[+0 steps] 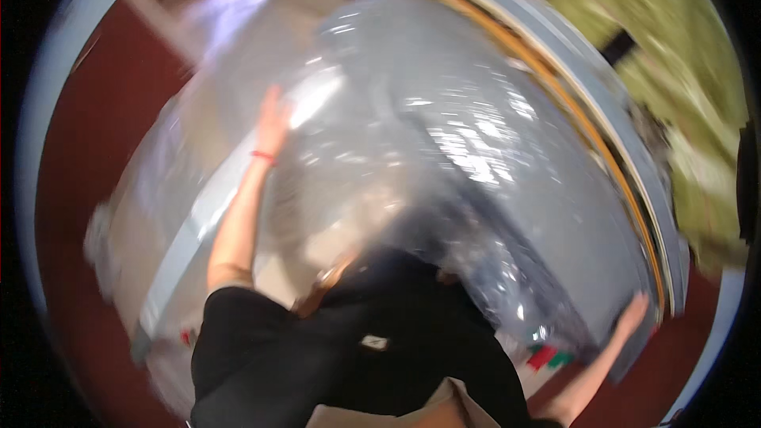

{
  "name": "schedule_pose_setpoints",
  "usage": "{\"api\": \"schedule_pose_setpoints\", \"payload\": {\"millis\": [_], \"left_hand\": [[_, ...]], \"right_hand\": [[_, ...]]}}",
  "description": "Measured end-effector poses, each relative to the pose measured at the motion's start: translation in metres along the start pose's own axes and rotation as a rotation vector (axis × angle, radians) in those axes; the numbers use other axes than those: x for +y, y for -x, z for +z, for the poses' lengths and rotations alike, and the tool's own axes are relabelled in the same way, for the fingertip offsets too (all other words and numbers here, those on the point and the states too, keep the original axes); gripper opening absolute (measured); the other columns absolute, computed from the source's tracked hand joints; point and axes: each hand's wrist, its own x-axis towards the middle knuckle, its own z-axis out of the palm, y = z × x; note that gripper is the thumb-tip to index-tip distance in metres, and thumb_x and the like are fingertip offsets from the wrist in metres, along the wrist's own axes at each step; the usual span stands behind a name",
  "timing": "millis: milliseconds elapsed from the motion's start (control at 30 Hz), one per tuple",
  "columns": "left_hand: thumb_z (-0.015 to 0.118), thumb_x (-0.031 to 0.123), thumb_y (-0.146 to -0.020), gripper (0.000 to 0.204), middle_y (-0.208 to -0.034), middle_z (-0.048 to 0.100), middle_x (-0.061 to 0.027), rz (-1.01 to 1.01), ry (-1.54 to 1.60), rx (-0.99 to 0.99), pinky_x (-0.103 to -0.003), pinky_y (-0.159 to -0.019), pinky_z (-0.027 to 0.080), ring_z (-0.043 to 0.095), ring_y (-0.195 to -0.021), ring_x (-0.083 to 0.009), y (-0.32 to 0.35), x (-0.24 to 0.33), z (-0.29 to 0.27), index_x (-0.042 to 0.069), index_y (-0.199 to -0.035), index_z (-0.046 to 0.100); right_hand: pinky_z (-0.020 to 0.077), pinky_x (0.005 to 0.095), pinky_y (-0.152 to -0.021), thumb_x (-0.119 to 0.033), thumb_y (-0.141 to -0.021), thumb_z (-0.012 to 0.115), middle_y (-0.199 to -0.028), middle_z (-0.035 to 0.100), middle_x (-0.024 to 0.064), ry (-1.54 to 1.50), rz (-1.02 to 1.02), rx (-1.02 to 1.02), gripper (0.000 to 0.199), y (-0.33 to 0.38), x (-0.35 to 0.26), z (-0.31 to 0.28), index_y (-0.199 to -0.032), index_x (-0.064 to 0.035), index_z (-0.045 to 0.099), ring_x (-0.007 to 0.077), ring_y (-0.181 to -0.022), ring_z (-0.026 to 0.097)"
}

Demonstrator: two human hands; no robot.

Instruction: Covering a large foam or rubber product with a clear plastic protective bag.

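Note:
My left hand (273,123), with a red band at its wrist, lies stretched out on a large sheet of clear plastic film (317,158). Its fingers point away from me and are a little blurred. Under the film, to the right, spreads a wide smooth grey panel (547,214) with bright glints on it. My right hand (632,315) reaches far out to the right and rests by the panel's near right edge, its fingers extended and partly smeared. Bunched clear film (507,269) lies in folds close to my body.
An orange-brown strip (590,127) and pale layers run along the panel's far right side. Beyond them lies a yellow-green sheet (682,111). A grey strip (186,242) crosses the film at left. The floor (103,103) is dark red. Red and green pieces (547,357) show near my right arm.

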Motion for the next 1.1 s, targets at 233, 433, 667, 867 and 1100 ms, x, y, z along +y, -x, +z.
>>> {"api": "schedule_pose_setpoints", "payload": {"millis": [233,433,667,867,1100], "left_hand": [[0.048,0.031,-0.084,0.060,-0.131,0.030,-0.0260,-0.757,-0.466,0.386,-0.040,-0.103,0.022,0.028,-0.123,-0.0352,0.212,-0.148,-0.150,-0.011,-0.124,0.031],[0.049,0.027,-0.082,0.039,-0.119,0.046,-0.0218,-0.855,-0.895,0.371,-0.041,-0.094,0.034,0.043,-0.111,-0.0340,0.315,-0.206,-0.212,-0.001,-0.109,0.052],[0.047,0.010,-0.076,0.016,-0.088,0.059,-0.0134,-1.061,-0.456,0.956,-0.037,-0.071,0.044,0.055,-0.084,-0.0280,0.334,-0.234,-0.273,0.004,-0.085,0.059],[0.054,0.021,-0.075,0.023,-0.087,0.059,-0.0148,-1.029,-0.322,0.981,-0.036,-0.073,0.044,0.055,-0.082,-0.0278,0.324,-0.265,-0.320,0.002,-0.087,0.056],[0.060,0.027,-0.076,0.035,-0.092,0.059,-0.0221,-0.982,-0.925,0.175,-0.040,-0.079,0.044,0.057,-0.085,-0.0350,0.301,-0.209,-0.237,-0.003,-0.093,0.057]], "right_hand": [[0.0317,0.0352,-0.096,-0.033,-0.091,0.038,-0.125,0.040,0.0243,-0.014,-0.256,0.311,0.051,-0.018,-0.066,0.009,-0.123,0.0070,0.037,0.0334,-0.115,0.041],[0.0330,0.0372,-0.094,-0.027,-0.091,0.042,-0.122,0.043,0.0239,0.032,-0.533,0.327,0.045,-0.029,-0.142,0.017,-0.122,0.0053,0.039,0.0351,-0.111,0.043],[0.0315,0.0362,-0.096,-0.027,-0.091,0.043,-0.128,0.039,0.0178,0.059,-0.529,0.279,0.045,-0.021,-0.169,0.015,-0.127,-0.0006,0.037,0.0302,-0.117,0.038],[0.0320,0.0346,-0.096,-0.018,-0.089,0.047,-0.124,0.044,0.0181,-0.085,-0.569,0.252,0.040,-0.025,-0.169,0.013,-0.123,0.0027,0.041,0.0295,-0.113,0.042],[0.0308,0.0363,-0.096,-0.015,-0.088,0.048,-0.125,0.042,0.0181,-0.031,-0.666,0.207,0.039,-0.008,-0.217,0.007,-0.123,0.0027,0.040,0.0302,-0.115,0.040]]}}
